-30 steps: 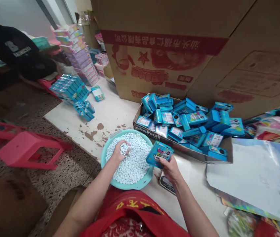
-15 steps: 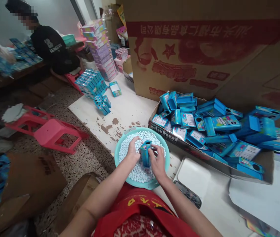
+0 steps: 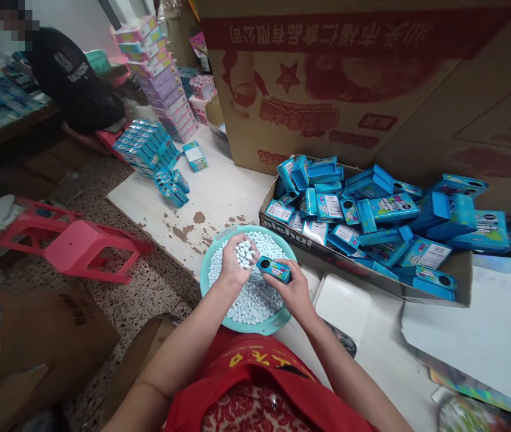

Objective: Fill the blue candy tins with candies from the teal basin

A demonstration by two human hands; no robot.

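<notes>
My left hand (image 3: 234,264) is cupped, palm up, around a heap of small white candies (image 3: 245,254) above a turquoise basin (image 3: 206,288). Loose pale candies (image 3: 252,303) fill much of the basin. In my right hand (image 3: 295,287) is a small blue candy box (image 3: 275,269), tilted with its dark round hole facing up and towards the left hand. The thumb lies along the near side and the fingers along the far side. A narrow gap separates the box from the heaped candies.
To the right stands an open carton (image 3: 363,278) of similar blue boxes, before a large cardboard box (image 3: 300,72). Blue boxes (image 3: 145,147) stand stacked at the table's far left. A white tray (image 3: 343,300) lies beside the basin. A person (image 3: 73,78) sits beyond red stools (image 3: 87,249).
My left hand has come up cupped with candies in it. My right hand has tipped the blue box from upright to lying over, hole towards the left. The view has shifted right.
</notes>
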